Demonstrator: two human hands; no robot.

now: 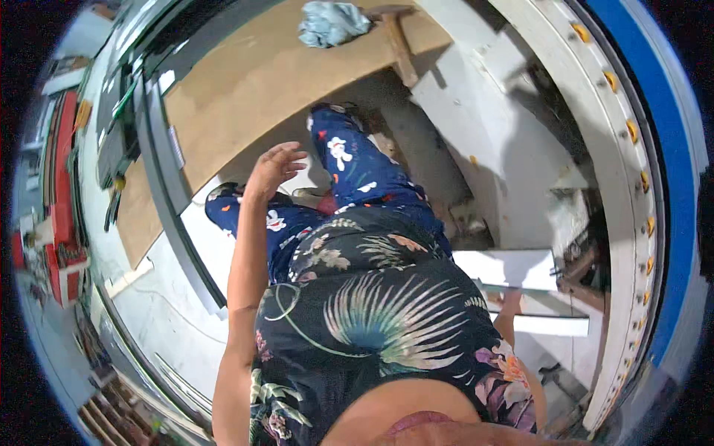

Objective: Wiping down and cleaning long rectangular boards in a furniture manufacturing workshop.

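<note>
My left hand (279,171) hangs in the air above my lap with nothing in it, its fingers loosely stretched and slightly bent. It is close to my patterned dark blue trousers (364,167), short of the tan board's near edge. Down at my right side, my right hand (511,300) reaches to the white flat strips beside me. It is against or just by the upper white strip (513,268), with a lower white strip (550,325) close by. The fingers of that hand are too small and blurred to make out.
A tan board (253,97) lies ahead, bearing a crumpled pale blue cloth (332,24) and a wooden-handled hammer (400,46) at its edge. Long dark grey profiles (165,141) lie on the left. A white rail with yellow rollers (632,132) curves along the right.
</note>
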